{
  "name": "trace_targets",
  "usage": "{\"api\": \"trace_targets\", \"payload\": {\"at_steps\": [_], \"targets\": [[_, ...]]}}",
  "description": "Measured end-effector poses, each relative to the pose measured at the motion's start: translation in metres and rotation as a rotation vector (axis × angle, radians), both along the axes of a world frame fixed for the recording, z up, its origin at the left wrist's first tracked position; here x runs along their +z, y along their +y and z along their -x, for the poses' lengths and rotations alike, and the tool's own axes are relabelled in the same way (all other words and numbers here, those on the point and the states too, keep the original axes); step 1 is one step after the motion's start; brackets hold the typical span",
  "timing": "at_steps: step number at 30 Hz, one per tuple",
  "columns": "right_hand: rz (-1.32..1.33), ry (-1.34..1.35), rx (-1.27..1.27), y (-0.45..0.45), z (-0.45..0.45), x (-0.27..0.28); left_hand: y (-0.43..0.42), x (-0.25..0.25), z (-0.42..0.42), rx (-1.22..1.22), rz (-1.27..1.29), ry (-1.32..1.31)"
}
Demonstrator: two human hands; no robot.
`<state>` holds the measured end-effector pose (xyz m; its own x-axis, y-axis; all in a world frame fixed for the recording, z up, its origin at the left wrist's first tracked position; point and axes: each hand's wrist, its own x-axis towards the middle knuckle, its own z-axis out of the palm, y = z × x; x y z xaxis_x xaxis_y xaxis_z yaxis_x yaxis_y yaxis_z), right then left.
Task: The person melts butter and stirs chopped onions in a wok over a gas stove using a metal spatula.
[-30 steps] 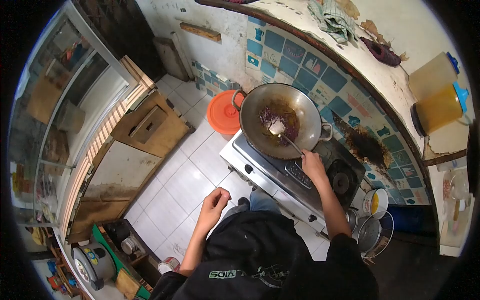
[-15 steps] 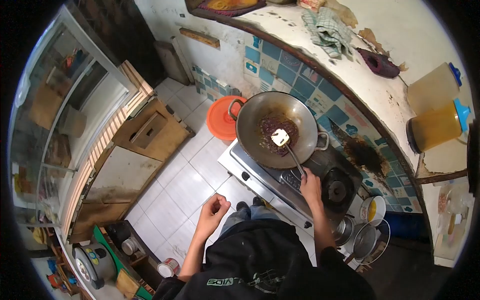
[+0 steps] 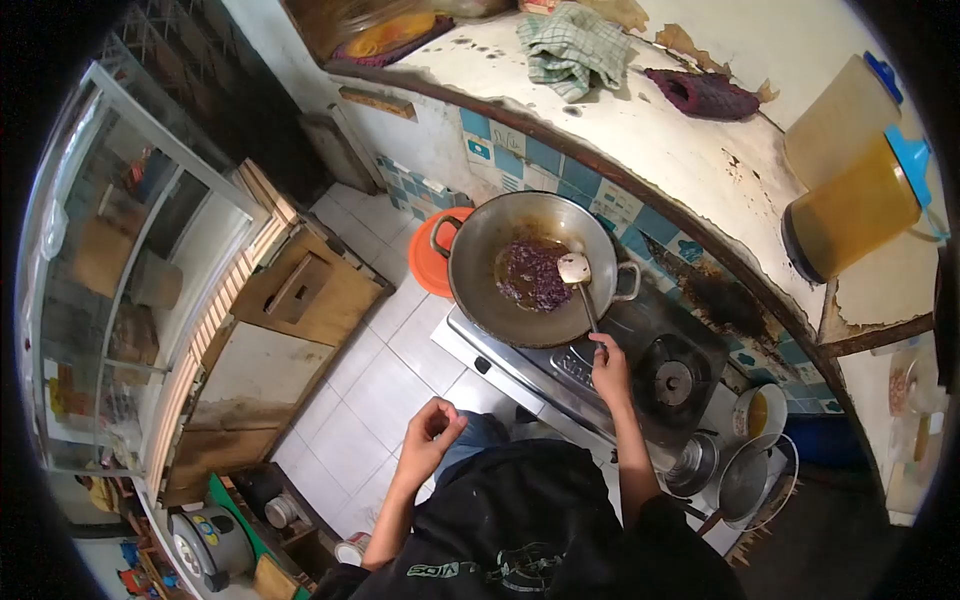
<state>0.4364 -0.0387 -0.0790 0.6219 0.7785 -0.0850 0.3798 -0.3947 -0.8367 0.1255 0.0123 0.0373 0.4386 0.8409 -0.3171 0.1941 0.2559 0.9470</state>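
My right hand (image 3: 611, 372) grips the handle of a spatula (image 3: 588, 304) with a pale, flat, slotted head. The spatula head rests inside a large two-handled wok (image 3: 480, 292), at the right edge of a dark purple-red chopped mixture (image 3: 538, 275). Oil glistens around this mixture. The wok sits on the left side of a gas stove (image 3: 520, 370). My left hand (image 3: 430, 440) hovers in front of my body, away from the stove, its fingers curled towards the thumb with nothing visible in them.
A bare burner (image 3: 673, 382) lies right of the wok. Pots and a strainer (image 3: 744, 482) stand beyond the stove. An orange lid (image 3: 428, 262) is behind the wok. Pitchers (image 3: 850, 210) and a checked cloth (image 3: 572, 50) occupy the counter above. A wooden cabinet (image 3: 290, 285) stands left.
The spatula head has moved from the middle of the mixture to its right edge, and the mixture looks more spread out. My left hand stays curled. The whole view has shifted slightly.
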Motion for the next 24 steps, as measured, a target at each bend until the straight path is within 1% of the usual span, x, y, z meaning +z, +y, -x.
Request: {"api": "trace_targets", "payload": {"at_steps": [2, 5, 7, 9, 10, 11, 13, 16, 19, 20, 23, 24], "targets": [[-0.054, 0.103, 0.016, 0.005, -0.005, -0.004, -0.001, 0.002, -0.004, 0.018, -0.014, -0.008], [0.036, 0.610, 0.027, 0.011, -0.010, 0.018, 0.002, 0.001, -0.007, 0.014, 0.015, -0.007], [-0.096, 0.660, 0.053, 0.012, -0.008, 0.010, 0.008, 0.001, -0.007, -0.017, 0.021, -0.006], [-0.118, 0.805, 0.050, 0.018, -0.002, 0.043, 0.016, 0.001, -0.004, -0.054, 0.009, 0.018], [-0.209, 0.774, 0.111, 0.020, -0.001, 0.038, 0.020, -0.001, -0.005, -0.058, 0.000, 0.019], [-0.221, 0.745, 0.140, 0.022, -0.002, 0.034, 0.023, 0.003, -0.005, -0.061, 0.006, 0.008], [-0.198, 0.466, 0.162, 0.030, -0.009, 0.010, 0.029, 0.007, -0.008, -0.023, -0.006, -0.030], [-0.408, 0.161, 0.106, 0.046, -0.010, -0.003, 0.031, 0.004, -0.014, 0.019, -0.009, -0.042], [-0.214, 0.301, 0.061, 0.048, -0.004, 0.009, 0.019, 0.001, -0.027, -0.064, -0.023, -0.059], [-0.047, 0.333, 0.098, 0.049, -0.006, 0.014, 0.015, -0.001, -0.030, -0.085, 0.010, -0.034], [-0.005, 0.184, -0.011, 0.047, 0.000, -0.017, 0.008, -0.008, -0.040, -0.108, 0.069, -0.045], [-0.072, 0.256, 0.007, 0.042, 0.007, 0.013, 0.009, -0.008, -0.042, -0.107, 0.075, -0.052]]}}
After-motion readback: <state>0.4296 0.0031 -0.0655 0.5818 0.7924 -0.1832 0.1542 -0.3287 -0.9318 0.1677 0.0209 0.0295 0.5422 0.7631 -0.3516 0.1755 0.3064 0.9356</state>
